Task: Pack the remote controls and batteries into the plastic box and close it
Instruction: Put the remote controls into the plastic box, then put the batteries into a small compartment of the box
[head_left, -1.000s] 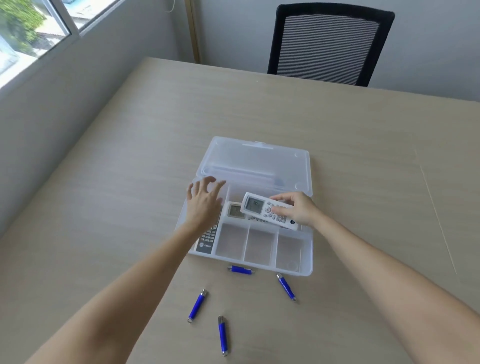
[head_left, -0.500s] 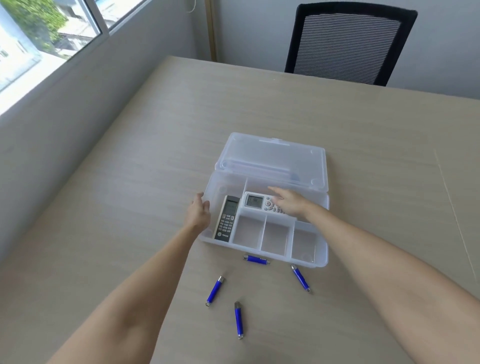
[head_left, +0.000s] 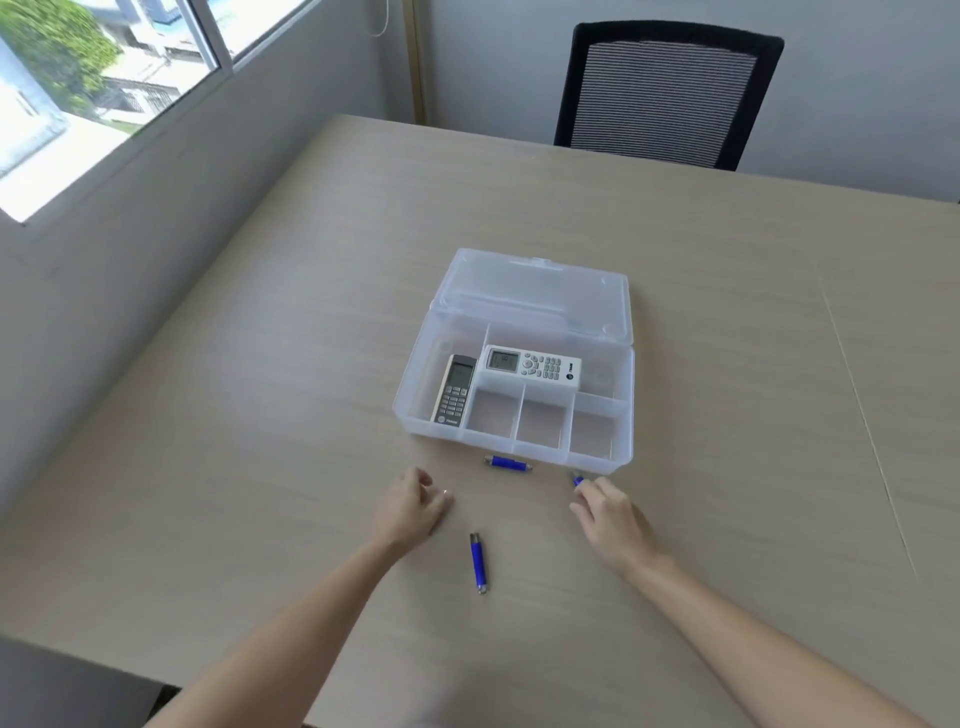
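Left hand is curled down on the table over a battery (can't tell if it's gripped), both remotes already sit in the open plastic box, and the loosely open right hand reaches for another battery.

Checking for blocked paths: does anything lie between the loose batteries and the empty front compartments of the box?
Nothing visible does. The battery between the hands and the battery by the box lie on bare table, the lid is open, and the front compartments are empty.
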